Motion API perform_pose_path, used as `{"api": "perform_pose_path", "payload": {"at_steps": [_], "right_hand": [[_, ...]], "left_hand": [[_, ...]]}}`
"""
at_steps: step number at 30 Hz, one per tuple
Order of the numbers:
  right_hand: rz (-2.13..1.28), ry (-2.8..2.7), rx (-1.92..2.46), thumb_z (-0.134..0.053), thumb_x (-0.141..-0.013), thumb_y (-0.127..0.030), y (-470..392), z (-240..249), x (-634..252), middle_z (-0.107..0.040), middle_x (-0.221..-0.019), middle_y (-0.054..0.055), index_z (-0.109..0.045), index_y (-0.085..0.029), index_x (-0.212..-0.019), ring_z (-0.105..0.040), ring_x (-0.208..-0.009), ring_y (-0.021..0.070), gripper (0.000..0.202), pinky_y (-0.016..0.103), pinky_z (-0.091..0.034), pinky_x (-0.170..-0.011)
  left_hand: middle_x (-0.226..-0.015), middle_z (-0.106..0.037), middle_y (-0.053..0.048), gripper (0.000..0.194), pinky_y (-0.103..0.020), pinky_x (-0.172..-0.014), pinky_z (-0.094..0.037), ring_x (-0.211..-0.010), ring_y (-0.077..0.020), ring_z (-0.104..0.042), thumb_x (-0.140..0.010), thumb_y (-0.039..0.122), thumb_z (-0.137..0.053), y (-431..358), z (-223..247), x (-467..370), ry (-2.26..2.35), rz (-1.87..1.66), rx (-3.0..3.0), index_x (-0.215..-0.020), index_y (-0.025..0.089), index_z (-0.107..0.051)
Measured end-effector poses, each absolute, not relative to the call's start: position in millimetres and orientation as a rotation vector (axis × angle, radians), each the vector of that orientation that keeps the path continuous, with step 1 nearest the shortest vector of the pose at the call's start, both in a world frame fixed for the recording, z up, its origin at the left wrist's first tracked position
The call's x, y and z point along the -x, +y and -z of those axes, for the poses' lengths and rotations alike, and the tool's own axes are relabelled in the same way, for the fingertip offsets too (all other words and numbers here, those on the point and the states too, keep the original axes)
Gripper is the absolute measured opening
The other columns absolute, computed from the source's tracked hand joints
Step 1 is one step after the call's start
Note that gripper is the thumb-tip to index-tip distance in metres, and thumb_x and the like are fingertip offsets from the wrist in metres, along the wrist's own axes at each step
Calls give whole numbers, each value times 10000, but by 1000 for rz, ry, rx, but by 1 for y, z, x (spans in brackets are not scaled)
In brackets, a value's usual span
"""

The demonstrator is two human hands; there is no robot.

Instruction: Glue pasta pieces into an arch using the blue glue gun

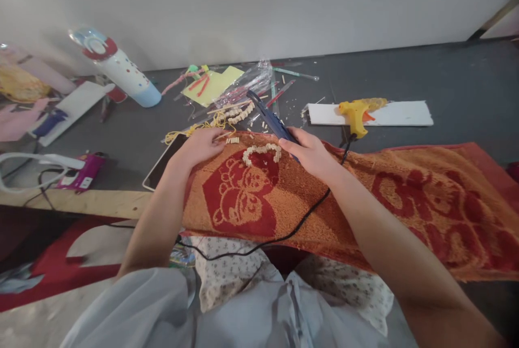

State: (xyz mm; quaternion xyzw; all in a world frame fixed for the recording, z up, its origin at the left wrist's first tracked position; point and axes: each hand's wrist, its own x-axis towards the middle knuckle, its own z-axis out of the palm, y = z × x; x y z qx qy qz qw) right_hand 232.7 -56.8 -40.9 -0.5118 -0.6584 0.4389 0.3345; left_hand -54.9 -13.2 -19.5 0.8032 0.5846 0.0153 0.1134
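My right hand (310, 153) grips a slim dark blue phone (271, 118), tilted and seen nearly edge-on above the towel's far edge. My left hand (201, 146) rests at the left end of the orange and red towel (308, 196), fingers loosely bent and holding nothing I can make out. Just by its fingertips lies a short row of small pale pieces (232, 141). Between my hands, a curved chain of cream pieces (263, 149) lies on the towel's red heart. Another curved cream strip (242, 114) lies beyond, beside yellow string (178, 134).
A yellow glue gun (356, 115) lies on a white board (409, 114), its black cord (300, 223) crossing the towel. A dark-screened device (164, 167) sits under my left forearm. Bottle (125, 75), magenta power strip (83, 172), yellow paper (213, 87) and plastic wrappers (253, 83) stand around.
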Motion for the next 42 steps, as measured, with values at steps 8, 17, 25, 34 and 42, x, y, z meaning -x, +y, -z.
{"api": "perform_pose_path", "payload": {"at_steps": [8, 17, 25, 34, 42], "right_hand": [[-1129, -1723, 1347, -534, -847, -511, -57, 42, -232, -657, -928, 74, -625, -176, -1085, -563, -823, 224, 421, 365, -388, -732], [-1125, -1715, 1357, -535, -861, -524, -58, 43, -234, -662, -950, 81, -618, -162, -1155, -570, -841, 229, 473, 357, -404, -708], [-1116, -1724, 1351, -536, -865, -513, -57, 44, -234, -673, -1021, 97, -617, -155, -1165, -584, -919, 254, 474, 384, -422, -776], [-1121, -1737, 1364, -527, -876, -522, -57, 43, -234, -661, -966, 86, -623, -158, -1165, -582, -867, 241, 474, 362, -421, -724], [-1118, -1735, 1356, -534, -879, -515, -58, 41, -234, -664, -965, 85, -617, -162, -1161, -578, -880, 243, 459, 368, -414, -743]], "left_hand": [[-1115, -725, -86, 422, -330, -856, -496, -967, -261, -659, -818, 319, -506, -16, 23, 56, 1663, -129, -2292, -1172, 175, -684], [-1170, -711, -109, 426, -374, -915, -490, -1040, -283, -651, -877, 376, -480, -15, 25, 58, 1655, -130, -2319, -1189, 161, -674], [-1162, -716, -119, 421, -381, -906, -488, -1055, -299, -655, -873, 372, -491, -14, 24, 60, 1669, -77, -2343, -1178, 150, -676], [-1215, -701, -84, 441, -374, -948, -473, -1076, -274, -642, -871, 389, -501, -15, 27, 63, 1620, -160, -2310, -1235, 192, -657], [-1082, -729, -83, 355, -355, -869, -480, -981, -267, -657, -857, 401, -522, -15, 25, 66, 1648, -152, -2311, -1081, 183, -691]]}}
